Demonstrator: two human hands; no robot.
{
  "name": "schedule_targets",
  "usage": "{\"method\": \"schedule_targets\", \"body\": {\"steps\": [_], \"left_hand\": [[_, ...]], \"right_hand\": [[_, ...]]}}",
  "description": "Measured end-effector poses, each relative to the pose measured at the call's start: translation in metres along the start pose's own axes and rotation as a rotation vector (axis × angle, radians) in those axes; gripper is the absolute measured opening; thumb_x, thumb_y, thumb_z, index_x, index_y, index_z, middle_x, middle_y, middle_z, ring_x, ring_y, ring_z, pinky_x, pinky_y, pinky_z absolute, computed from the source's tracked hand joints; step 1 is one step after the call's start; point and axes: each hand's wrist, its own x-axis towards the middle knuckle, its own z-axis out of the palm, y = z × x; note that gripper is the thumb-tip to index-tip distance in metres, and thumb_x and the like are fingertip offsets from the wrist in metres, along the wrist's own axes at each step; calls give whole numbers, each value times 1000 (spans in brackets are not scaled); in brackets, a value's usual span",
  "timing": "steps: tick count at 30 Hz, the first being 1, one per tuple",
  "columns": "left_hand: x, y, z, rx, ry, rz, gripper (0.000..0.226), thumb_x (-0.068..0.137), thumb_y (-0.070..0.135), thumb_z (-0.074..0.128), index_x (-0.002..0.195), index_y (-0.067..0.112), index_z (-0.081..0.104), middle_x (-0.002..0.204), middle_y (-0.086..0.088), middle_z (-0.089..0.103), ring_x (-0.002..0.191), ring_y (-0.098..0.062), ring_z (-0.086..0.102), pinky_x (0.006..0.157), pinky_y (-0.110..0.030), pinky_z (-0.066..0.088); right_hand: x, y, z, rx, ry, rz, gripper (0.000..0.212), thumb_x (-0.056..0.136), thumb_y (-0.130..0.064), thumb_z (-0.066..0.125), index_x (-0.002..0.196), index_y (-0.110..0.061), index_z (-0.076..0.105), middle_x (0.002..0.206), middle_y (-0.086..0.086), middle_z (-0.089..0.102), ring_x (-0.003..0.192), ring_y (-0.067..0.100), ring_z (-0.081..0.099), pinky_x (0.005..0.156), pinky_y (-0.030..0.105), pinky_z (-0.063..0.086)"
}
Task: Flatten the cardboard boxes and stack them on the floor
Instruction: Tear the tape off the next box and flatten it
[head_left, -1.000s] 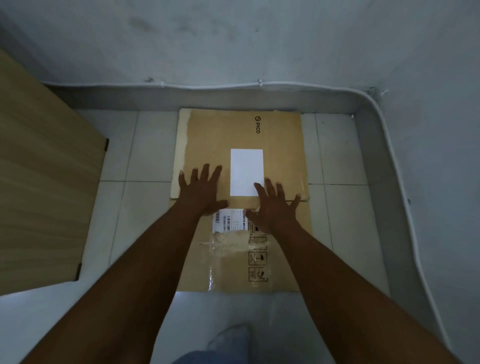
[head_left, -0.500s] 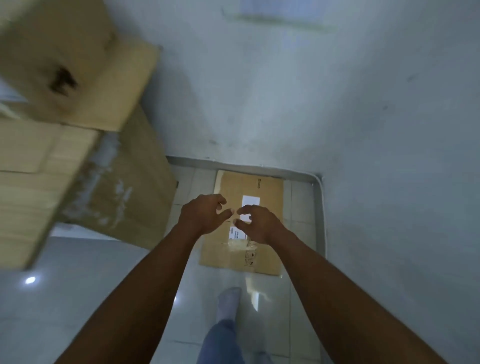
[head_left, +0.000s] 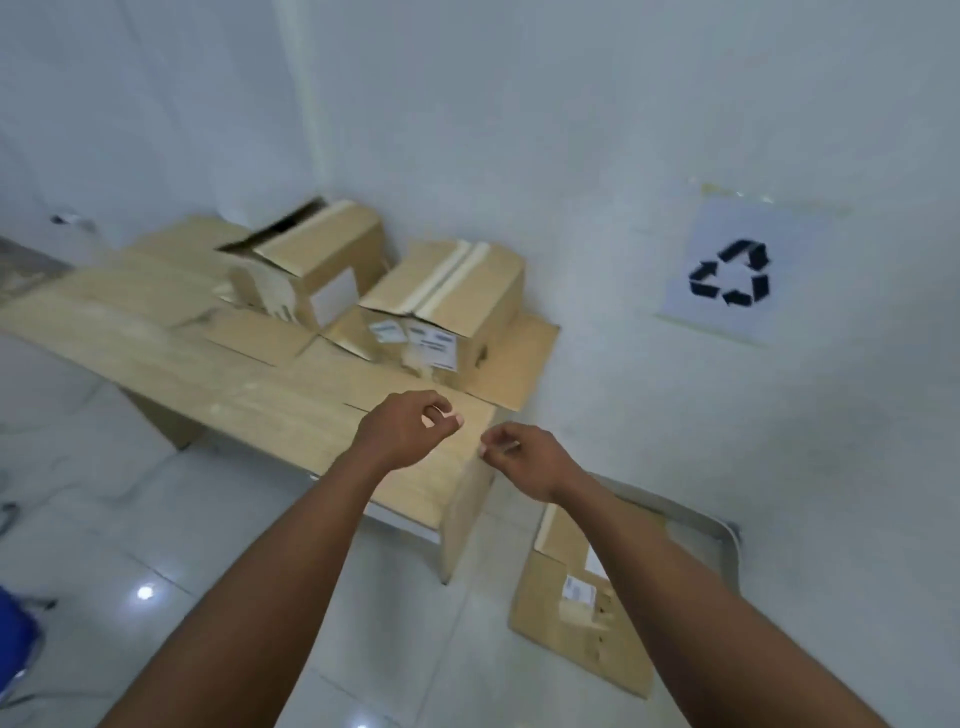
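The left hand (head_left: 410, 428) and the right hand (head_left: 524, 457) float in the air, fingers loosely curled, holding nothing. A taped box (head_left: 457, 301) and an open box (head_left: 311, 260) sit on the far surface (head_left: 156, 332). A flat box (head_left: 561, 634) lies on the floor (head_left: 363, 649), near right.

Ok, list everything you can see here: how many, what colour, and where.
open-topped box: one, brown, on the table, by the wall
taped box: one, brown, on the table, to its right
cardboard sheet: one, brown, under the taped box
flattened box: one, brown, on the floor, lower right
table: one, light wood, left
recycling sign: one, white with black arrows, on the wall
blue object: one, left edge, unclear
floor: white tiles
left hand: loosely curled, empty, over the table's corner
right hand: loosely curled, empty, beside it
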Motion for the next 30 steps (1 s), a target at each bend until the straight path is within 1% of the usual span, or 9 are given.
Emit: {"method": "schedule_targets", "body": {"steps": [3,6,9,13,16,21,25,27,30], "left_hand": [[-10,-60,-78,19,51,-21,37,86,63,62,108,33,69,94,20,70,90,-6,65,79,-32,53],[-21,-126,-155,37,107,-57,36,87,60,63,109,32,68,96,18,69,88,-8,65,81,-34,54],[-21,-158,-185,50,120,-77,36,87,61,62,109,32,68,97,19,68,90,-7,64,81,-32,53],[-7,-222,-228,7,161,-116,37,87,62,62,108,32,69,97,19,68,95,-6,64,82,-32,54],[19,-258,-247,-12,168,-122,35,87,60,63,108,32,70,99,18,70,96,-5,65,83,-33,54],[93,-312,-278,-8,168,-114,34,86,59,64,105,31,71,96,19,70,99,-6,64,86,-36,55],[159,-343,-309,16,105,-100,34,86,58,64,107,32,70,95,21,66,91,-7,65,82,-33,54],[190,-359,-325,-10,116,-83,31,87,57,64,104,32,70,93,22,66,92,-6,64,81,-32,54],[232,-388,-344,-15,82,-50,28,88,54,65,102,31,71,96,20,68,93,-6,64,80,-31,53]], "right_hand": [[32,-68,37,-17,34,-35,32,93,-41,65,116,-20,69,114,-6,69,97,14,67,89,29,50],[65,-139,86,-103,4,-110,34,93,-45,64,117,-21,67,117,-6,69,100,16,67,91,34,52],[82,-166,104,-179,-52,-171,36,92,-47,62,119,-23,66,117,-8,67,96,13,67,91,39,54],[125,-221,130,-122,-53,-174,34,93,-44,63,117,-21,67,114,-10,67,96,13,67,91,36,53],[170,-250,144,-74,-18,-174,31,93,-42,65,115,-19,68,108,-11,66,95,13,66,91,34,52],[264,-285,176,-14,-4,-174,31,92,-40,67,113,-17,70,109,-9,67,97,14,66,89,30,49],[337,-306,185,-7,2,-143,27,91,-39,68,108,-18,71,108,-7,69,100,15,66,90,32,51],[370,-319,184,5,31,-111,25,92,-37,68,108,-19,71,106,-7,69,100,15,66,88,29,50],[408,-330,187,-10,49,-57,26,92,-37,67,108,-18,71,105,-8,69,98,13,65,84,27,48]]}}
